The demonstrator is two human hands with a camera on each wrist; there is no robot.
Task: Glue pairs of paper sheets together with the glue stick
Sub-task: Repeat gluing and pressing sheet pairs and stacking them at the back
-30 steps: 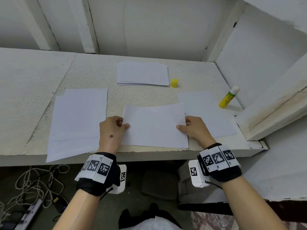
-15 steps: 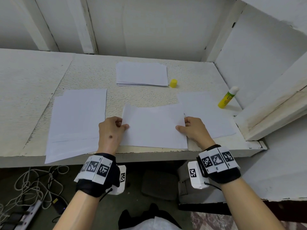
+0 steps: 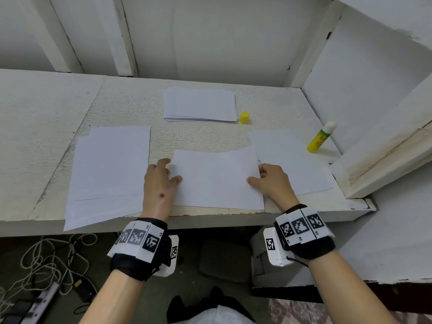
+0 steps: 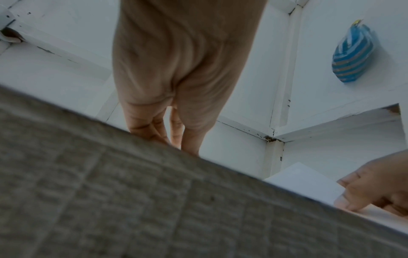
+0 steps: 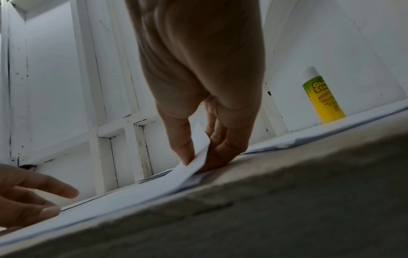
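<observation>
A white paper sheet [image 3: 217, 178] lies at the table's front middle, seen edge-on in the right wrist view as the paper sheet [image 5: 154, 190]. My right hand [image 3: 268, 181] pinches its right edge, thumb on top and fingers beneath, and that edge curls up off the table. My left hand [image 3: 161, 178] sits at the left edge with its thumb resting on the sheet and its fingers stretched out beside the corner. The uncapped glue stick [image 3: 321, 137] stands at the right by the wall, also visible as the glue stick [image 5: 322, 97]. Its yellow cap [image 3: 244, 118] sits further back.
A stack of sheets [image 3: 199, 104] lies at the back middle. More sheets [image 3: 109, 164] overhang the front edge on the left, and a single sheet [image 3: 292, 160] lies on the right. A white wooden beam [image 3: 385, 160] bounds the right side. Cables [image 3: 46, 260] lie on the floor.
My left fingers have stretched out toward the sheet's far left corner. The right hand keeps its hold on the right edge, and the sheet has barely moved.
</observation>
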